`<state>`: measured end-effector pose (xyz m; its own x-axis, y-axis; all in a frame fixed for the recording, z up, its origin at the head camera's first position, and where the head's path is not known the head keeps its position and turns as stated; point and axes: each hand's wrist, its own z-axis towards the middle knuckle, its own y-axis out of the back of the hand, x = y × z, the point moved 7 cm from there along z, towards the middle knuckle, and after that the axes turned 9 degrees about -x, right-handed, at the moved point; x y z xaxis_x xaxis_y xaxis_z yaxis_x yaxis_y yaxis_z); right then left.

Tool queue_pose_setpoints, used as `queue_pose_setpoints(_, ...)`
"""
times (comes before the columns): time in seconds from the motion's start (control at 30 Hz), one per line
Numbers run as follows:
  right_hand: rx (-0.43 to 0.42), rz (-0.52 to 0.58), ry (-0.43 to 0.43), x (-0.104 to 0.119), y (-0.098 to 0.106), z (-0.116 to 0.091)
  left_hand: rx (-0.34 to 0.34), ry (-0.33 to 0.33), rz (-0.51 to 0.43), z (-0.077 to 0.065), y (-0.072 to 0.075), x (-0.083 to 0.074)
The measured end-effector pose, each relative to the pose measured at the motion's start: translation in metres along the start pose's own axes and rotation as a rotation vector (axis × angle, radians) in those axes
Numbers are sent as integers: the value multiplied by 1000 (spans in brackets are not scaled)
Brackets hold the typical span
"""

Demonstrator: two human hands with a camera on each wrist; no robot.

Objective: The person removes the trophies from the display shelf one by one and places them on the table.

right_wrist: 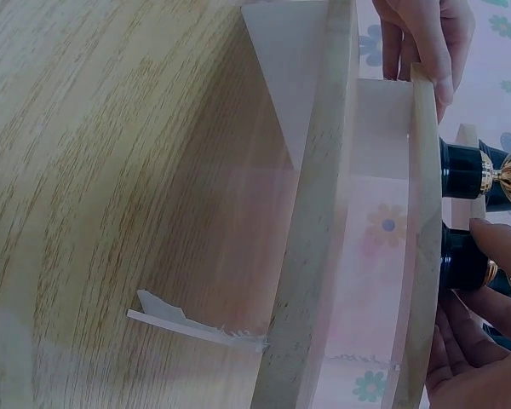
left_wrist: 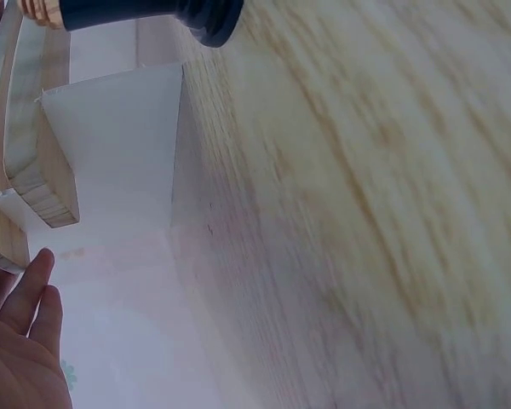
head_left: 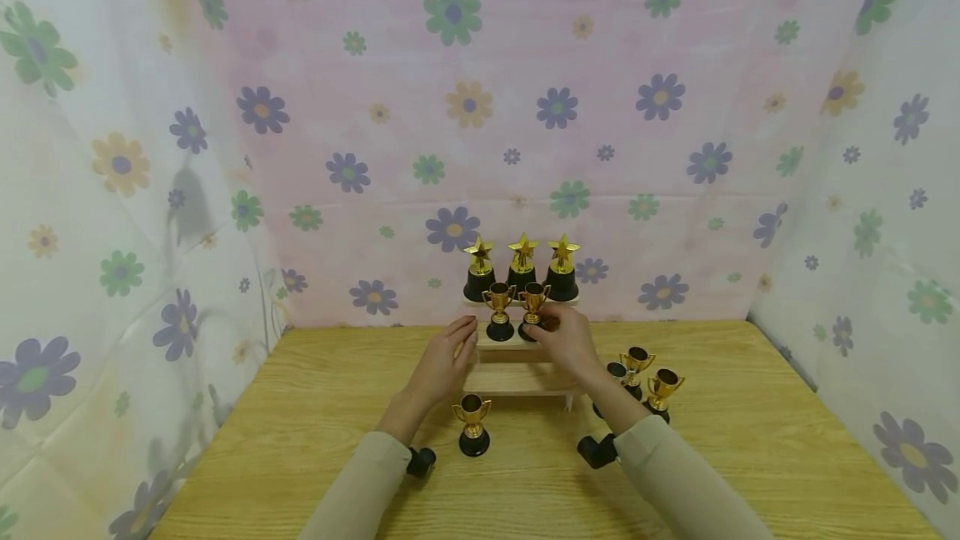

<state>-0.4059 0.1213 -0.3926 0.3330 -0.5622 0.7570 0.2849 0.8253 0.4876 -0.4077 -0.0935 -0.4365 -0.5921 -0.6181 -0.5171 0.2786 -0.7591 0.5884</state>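
Note:
On the middle step of a tiered wooden stand (head_left: 517, 379) are two gold trophy cups with black bases. My right hand (head_left: 567, 342) pinches the base of the right trophy cup (head_left: 534, 297), which stands upright on the step. The left trophy cup (head_left: 498, 298) stands close beside it, untouched. My left hand (head_left: 444, 362) is at the stand's left side, its extended fingers (left_wrist: 27, 294) against the end of the step. Three star trophies (head_left: 522, 261) fill the top step, partly hidden behind the cups. The lowest step holds nothing.
One trophy cup (head_left: 473, 425) stands on the wooden table (head_left: 337, 407) in front of the stand. To the right, three more cups (head_left: 664, 390) are clustered, partly hidden by my right forearm. A flower-patterned cloth (head_left: 405, 107) hangs behind and at both sides.

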Motion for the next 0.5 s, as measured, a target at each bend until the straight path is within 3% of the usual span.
queue_pose_setpoints(0.5,-5,-26,-31,-2,3,-2,-6,1,-7,0,0,-1)
